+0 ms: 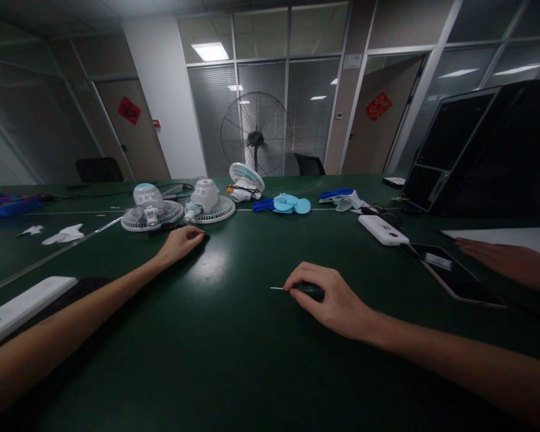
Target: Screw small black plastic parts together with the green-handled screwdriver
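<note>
My right hand (326,297) is wrapped round the dark handle of a small screwdriver (309,291), whose thin metal shaft points left above the green table (234,360). Farther left, my left hand (180,243) rests on the table with its fingers pressed together around something small and dark that I cannot make out. Just beyond it, two white fans (147,207) (209,201) lie face down. A third small fan (246,181) leans tilted behind them, and light blue fan blades (291,203) lie to its right beside a blue glove.
A white power bank (382,230) and a phone (454,273) lie at the right, near another person's hand (508,261). A large black case (486,150) stands behind them. At the left are a white box (22,309) and crumpled white gloves (64,234).
</note>
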Action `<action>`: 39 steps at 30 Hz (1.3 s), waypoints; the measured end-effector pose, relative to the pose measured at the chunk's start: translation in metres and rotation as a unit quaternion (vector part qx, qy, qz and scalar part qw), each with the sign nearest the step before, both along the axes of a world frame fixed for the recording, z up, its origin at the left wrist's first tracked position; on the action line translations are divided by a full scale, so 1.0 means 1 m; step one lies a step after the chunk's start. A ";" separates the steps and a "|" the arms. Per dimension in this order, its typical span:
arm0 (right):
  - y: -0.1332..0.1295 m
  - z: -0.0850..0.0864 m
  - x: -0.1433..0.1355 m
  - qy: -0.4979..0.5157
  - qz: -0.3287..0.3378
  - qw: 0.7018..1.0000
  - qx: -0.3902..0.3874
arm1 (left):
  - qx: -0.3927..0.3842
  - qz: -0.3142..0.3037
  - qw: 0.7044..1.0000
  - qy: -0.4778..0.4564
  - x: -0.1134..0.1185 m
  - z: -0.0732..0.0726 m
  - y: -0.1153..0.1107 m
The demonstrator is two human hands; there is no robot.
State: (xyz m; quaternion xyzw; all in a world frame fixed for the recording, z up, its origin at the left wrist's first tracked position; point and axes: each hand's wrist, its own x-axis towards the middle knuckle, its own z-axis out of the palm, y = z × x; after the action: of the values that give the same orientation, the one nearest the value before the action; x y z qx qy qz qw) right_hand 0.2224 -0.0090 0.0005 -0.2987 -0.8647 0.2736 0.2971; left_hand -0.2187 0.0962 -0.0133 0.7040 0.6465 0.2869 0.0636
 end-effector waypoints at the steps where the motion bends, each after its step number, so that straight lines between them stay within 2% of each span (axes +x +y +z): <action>1: 0.000 0.000 0.000 0.001 -0.002 1.000 -0.001 | -0.009 -0.043 0.999 -0.004 0.018 0.001 -0.009; 3: 0.000 0.001 0.000 0.001 -0.010 1.000 0.001 | -0.027 -0.135 0.990 -0.011 0.061 0.005 -0.032; 6: -0.003 0.003 0.000 0.002 -0.018 1.000 0.024 | -0.081 -0.283 0.955 -0.041 0.122 0.011 -0.074; 8: -0.005 0.004 0.001 0.005 -0.013 0.999 0.046 | -0.112 -0.338 0.932 -0.063 0.149 0.014 -0.098; 10: -0.006 0.003 0.001 0.010 -0.008 0.998 0.059 | -0.122 -0.360 0.922 -0.080 0.163 0.014 -0.113; 13: -0.006 0.002 0.002 0.015 -0.010 0.998 0.063 | -0.133 -0.355 0.921 -0.092 0.167 0.014 -0.120; 17: -0.006 0.000 0.003 0.020 -0.016 0.997 0.070 | -0.152 -0.338 0.924 -0.096 0.163 0.014 -0.116; 24: -0.006 -0.003 0.004 0.012 -0.022 0.998 0.065 | -0.147 -0.344 0.922 -0.100 0.164 0.014 -0.116; 28: -0.007 -0.001 0.002 0.008 -0.011 0.998 0.062 | -0.151 -0.344 0.922 -0.096 0.164 0.016 -0.117; 33: -0.007 0.003 -0.001 0.074 0.004 0.995 0.070 | -0.150 -0.349 0.921 -0.089 0.164 0.017 -0.117; 39: -0.005 0.004 0.001 0.062 -0.006 0.996 0.067 | -0.147 -0.354 0.920 -0.086 0.163 0.014 -0.117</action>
State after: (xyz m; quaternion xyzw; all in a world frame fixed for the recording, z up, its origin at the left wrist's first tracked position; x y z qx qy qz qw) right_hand 0.2229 -0.0139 0.0040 -0.2654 -0.8593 0.2313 0.3711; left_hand -0.0554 -0.0203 0.0008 0.8423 0.3822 0.2072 0.3188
